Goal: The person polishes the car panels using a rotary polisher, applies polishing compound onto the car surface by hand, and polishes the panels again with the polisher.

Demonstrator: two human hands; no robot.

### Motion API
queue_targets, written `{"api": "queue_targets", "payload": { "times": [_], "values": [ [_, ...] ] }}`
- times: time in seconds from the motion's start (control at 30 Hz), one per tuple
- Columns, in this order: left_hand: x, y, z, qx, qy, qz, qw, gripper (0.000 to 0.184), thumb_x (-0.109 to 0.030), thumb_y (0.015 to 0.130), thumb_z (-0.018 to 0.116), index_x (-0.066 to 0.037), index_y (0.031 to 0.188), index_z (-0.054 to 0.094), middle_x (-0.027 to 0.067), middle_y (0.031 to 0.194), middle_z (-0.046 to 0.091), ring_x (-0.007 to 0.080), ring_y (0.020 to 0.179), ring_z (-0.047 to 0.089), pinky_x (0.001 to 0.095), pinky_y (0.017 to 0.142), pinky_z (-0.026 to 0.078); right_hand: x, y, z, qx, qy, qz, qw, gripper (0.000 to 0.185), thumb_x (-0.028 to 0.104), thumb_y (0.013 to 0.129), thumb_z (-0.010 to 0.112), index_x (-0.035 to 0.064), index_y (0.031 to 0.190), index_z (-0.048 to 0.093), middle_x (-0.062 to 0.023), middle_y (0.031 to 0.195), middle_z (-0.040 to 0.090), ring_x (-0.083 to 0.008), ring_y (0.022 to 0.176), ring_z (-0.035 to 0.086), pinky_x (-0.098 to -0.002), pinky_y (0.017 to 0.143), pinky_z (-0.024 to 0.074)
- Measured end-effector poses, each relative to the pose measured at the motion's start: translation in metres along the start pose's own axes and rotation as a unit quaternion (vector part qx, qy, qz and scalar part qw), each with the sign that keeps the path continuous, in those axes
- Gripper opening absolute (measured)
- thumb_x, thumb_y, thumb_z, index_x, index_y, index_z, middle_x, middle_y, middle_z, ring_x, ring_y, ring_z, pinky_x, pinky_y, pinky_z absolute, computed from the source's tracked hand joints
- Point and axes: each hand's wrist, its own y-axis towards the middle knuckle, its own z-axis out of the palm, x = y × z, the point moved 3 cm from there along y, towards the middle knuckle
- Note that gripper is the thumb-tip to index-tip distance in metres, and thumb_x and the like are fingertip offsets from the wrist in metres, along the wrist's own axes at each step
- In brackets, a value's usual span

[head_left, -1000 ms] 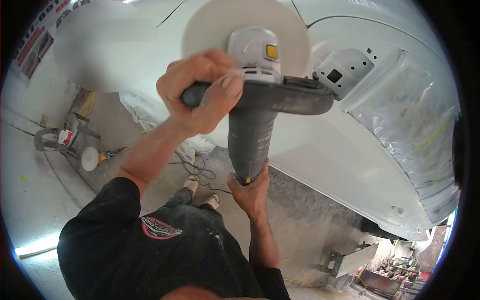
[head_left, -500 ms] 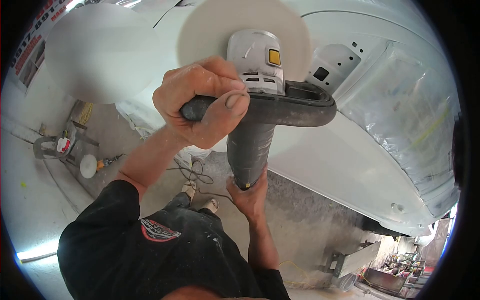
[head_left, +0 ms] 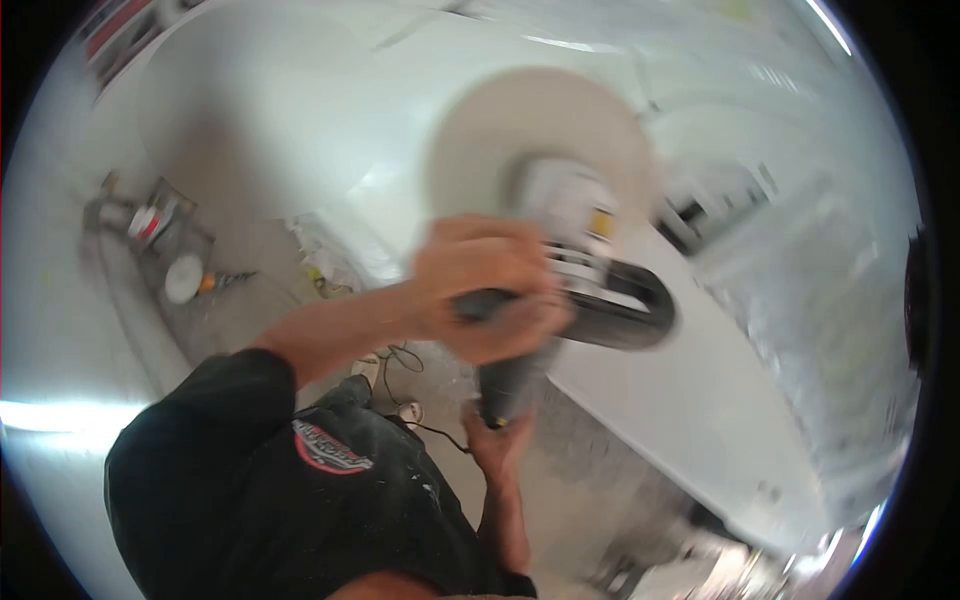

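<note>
We find the polisher at one o'clock, left hand fingers clamped on its loop handle, right hand fingers around its rear barrel; we judge it heavy, stiff, needing both holds

1. We see a bare grey floor from six to five o'clock and again near nine.
2. On it we find two shoes between seven and eight.
3. Cord loops lie at eight.
4. Toward half past nine we make out a blurred stand, bearing a red-and-white item.
</note>
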Motion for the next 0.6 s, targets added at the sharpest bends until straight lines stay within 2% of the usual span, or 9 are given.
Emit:
{"api": "queue_targets", "payload": {
  "times": [0.07, 0.1, 0.2, 0.23, 0.33, 0.43, 0.53, 0.57, 0.6],
  "values": [
    [0.008, 0.018, 0.006, -0.048, -0.029, 0.001, 0.998, 0.011, 0.002, 0.077, 0.073, -0.002, 0.075, 0.064, 0.0067, 0.064, 0.063, 0.0173, 0.053, 0.06, 0.0289, 0.046, 0.043, 0.001, 0.006, -0.007, -0.033, 0.004, -0.001, 0.999, 0.052, 0.009, 0.073, 0.082, -0.0027, 0.115, 0.053, -0.007, 0.086, 0.061, -0.0178, 0.073, 0.06, -0.0335, 0.064, 0.0503],
    [0.01, 0.023, 0.003, -0.063, -0.043, -0.011, 0.997, 0.013, 0.001, 0.077, 0.073, -0.002, 0.072, 0.063, 0.0073, 0.064, 0.062, 0.0164, 0.052, 0.059, 0.0287, 0.046, 0.041, 0.02, 0.008, -0.012, -0.069, -0.02, -0.049, 0.996, 0.054, 0.009, 0.073, 0.081, -0.0022, 0.117, 0.053, -0.0067, 0.088, 0.061, -0.0177, 0.074, 0.059, -0.033, 0.067, 0.0502],
    [0.016, 0.027, -0.022, -0.078, -0.048, -0.025, 0.995, 0.012, 0.005, 0.082, 0.068, 0.004, 0.072, 0.061, 0.012, 0.065, 0.064, 0.0151, 0.056, 0.06, 0.0273, 0.046, 0.042, 0.078, 0.01, -0.009, -0.038, -0.002, 0.009, 0.999, 0.063, 0.009, 0.073, 0.076, -0.0036, 0.128, 0.048, -0.0155, 0.108, 0.058, -0.0242, 0.093, 0.058, -0.0385, 0.086, 0.0485],
    [0.017, 0.027, -0.035, -0.078, -0.036, -0.047, 0.995, 0.017, 0.004, 0.085, 0.069, 0.002, 0.072, 0.057, 0.0117, 0.067, 0.065, 0.0129, 0.057, 0.057, 0.0268, 0.049, 0.042, 0.09, 0.012, -0.002, -0.026, -0.014, 0.005, 1.0, 0.063, 0.008, 0.072, 0.074, -0.0033, 0.128, 0.047, -0.0149, 0.106, 0.058, -0.0224, 0.093, 0.058, -0.0375, 0.085, 0.0486],
    [0.032, 0.022, -0.081, -0.126, -0.039, -0.091, 0.987, 0.019, 0.001, 0.088, 0.07, 0.002, 0.075, 0.057, 0.011, 0.071, 0.065, 0.0101, 0.059, 0.054, 0.0261, 0.05, 0.041, 0.131, 0.021, 0.029, 0.031, -0.016, 0.076, 0.996, 0.063, 0.009, 0.073, 0.074, -0.0043, 0.128, 0.046, -0.016, 0.106, 0.06, -0.0231, 0.097, 0.06, -0.0371, 0.088, 0.0485],
    [0.043, 0.015, -0.136, -0.154, -0.035, -0.123, 0.98, 0.018, -0.003, 0.091, 0.07, 0.0, 0.078, 0.058, 0.0085, 0.073, 0.063, 0.0073, 0.061, 0.052, 0.0252, 0.05, 0.039, 0.134, 0.036, 0.073, 0.061, -0.013, 0.036, 0.997, 0.064, 0.009, 0.074, 0.073, -0.0047, 0.13, 0.046, -0.0169, 0.108, 0.063, -0.0251, 0.099, 0.062, -0.0384, 0.091, 0.049],
    [0.055, 0.005, -0.199, -0.189, 0.001, -0.17, 0.967, 0.018, -0.004, 0.092, 0.067, 0.0, 0.077, 0.057, 0.0057, 0.073, 0.06, 0.0074, 0.061, 0.05, 0.0247, 0.052, 0.039, 0.142, 0.051, 0.131, 0.071, -0.012, -0.03, 0.997, 0.066, 0.011, 0.072, 0.075, -0.0017, 0.13, 0.047, -0.0094, 0.098, 0.06, -0.0186, 0.085, 0.057, -0.0337, 0.08, 0.0489],
    [0.059, 0.002, -0.22, -0.199, -0.016, -0.182, 0.963, 0.018, -0.004, 0.092, 0.068, 0.0, 0.078, 0.057, 0.0056, 0.073, 0.06, 0.0077, 0.062, 0.05, 0.0241, 0.055, 0.04, 0.157, 0.054, 0.149, 0.062, -0.038, -0.069, 0.995, 0.066, 0.011, 0.073, 0.074, -0.0028, 0.132, 0.046, -0.0113, 0.102, 0.061, -0.0214, 0.086, 0.058, -0.0341, 0.082, 0.0489],
    [0.066, 0.001, -0.242, -0.209, -0.033, -0.191, 0.959, 0.018, -0.004, 0.091, 0.068, 0.0, 0.078, 0.057, 0.0054, 0.073, 0.059, 0.0079, 0.064, 0.051, 0.0235, 0.057, 0.041, 0.163, 0.061, 0.167, 0.073, -0.033, -0.064, 0.995, 0.066, 0.011, 0.073, 0.073, -0.0031, 0.132, 0.046, -0.013, 0.104, 0.062, -0.023, 0.088, 0.059, -0.0351, 0.084, 0.0495]
  ]
}}
